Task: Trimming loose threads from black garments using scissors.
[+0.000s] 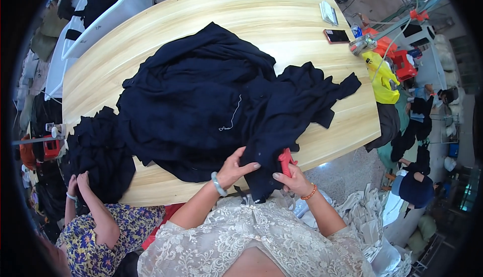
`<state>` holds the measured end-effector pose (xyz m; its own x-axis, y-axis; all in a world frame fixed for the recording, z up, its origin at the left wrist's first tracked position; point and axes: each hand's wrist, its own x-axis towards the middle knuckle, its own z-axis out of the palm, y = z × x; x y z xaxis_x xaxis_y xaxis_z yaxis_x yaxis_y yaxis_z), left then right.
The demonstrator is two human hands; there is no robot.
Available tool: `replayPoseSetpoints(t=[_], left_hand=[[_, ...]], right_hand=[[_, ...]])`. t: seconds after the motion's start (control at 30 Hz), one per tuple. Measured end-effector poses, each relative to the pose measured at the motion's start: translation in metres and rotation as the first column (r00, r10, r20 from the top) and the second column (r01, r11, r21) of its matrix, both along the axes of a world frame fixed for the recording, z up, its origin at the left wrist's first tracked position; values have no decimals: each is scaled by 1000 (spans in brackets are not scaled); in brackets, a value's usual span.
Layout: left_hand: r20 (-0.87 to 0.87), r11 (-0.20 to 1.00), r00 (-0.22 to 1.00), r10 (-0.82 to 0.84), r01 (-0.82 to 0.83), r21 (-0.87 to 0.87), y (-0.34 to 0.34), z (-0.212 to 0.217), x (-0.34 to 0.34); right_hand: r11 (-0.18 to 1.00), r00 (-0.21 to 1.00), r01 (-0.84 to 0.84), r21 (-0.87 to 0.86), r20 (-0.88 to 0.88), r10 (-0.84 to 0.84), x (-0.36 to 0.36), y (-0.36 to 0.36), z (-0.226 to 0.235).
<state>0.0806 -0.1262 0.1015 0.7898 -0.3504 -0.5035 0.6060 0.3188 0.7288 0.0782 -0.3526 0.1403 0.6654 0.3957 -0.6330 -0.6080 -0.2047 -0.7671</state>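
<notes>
A dark navy garment (pixel 181 111) is spread in a loose heap over the middle of the table, with a pale loose thread (pixel 234 112) lying on it. My left hand (pixel 232 170) grips the near edge of the cloth, thumb on top. Just right of it, my right hand (pixel 297 182) is closed around a small red tool (pixel 286 159), which looks like thread snips; its blades are hidden. That hand's thumb rests against the same fabric. Between my hands the cloth hangs over the table's near edge towards my lap.
At left, a co-worker's hands (pixel 76 185) hold another dark garment (pixel 98 146) on the wooden table (pixel 297 13). A phone (pixel 336 36) and a stack of white cards (pixel 328 13) lie at far right. White bins (pixel 108 20) stand beyond the left edge; a yellow bag (pixel 381 78) hangs at right.
</notes>
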Motion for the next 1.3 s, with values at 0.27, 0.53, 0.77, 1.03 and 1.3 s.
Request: replayPoseSetpoints(t=[0.27,0.53,0.77,1.03,1.3], left_hand=[[445,970,892,81,-174,172,37,76,65],[866,38,500,-25,-865,500,184,79,158],[0,895,896,444,-444,-32,128,45,83],[-146,787,817,558,-577,-219,106,42,107],[-213,725,731,649,-678,-118,100,20,138]], right_hand=[[988,975,144,-53,180,-133,-3,6,24],[658,770,144,-739,501,395,30,-7,36],[647,507,346,-679,716,480,46,-22,34],[838,467,154,-524,786,405,63,3,57],[732,369,-90,-676,660,655,84,23,48]])
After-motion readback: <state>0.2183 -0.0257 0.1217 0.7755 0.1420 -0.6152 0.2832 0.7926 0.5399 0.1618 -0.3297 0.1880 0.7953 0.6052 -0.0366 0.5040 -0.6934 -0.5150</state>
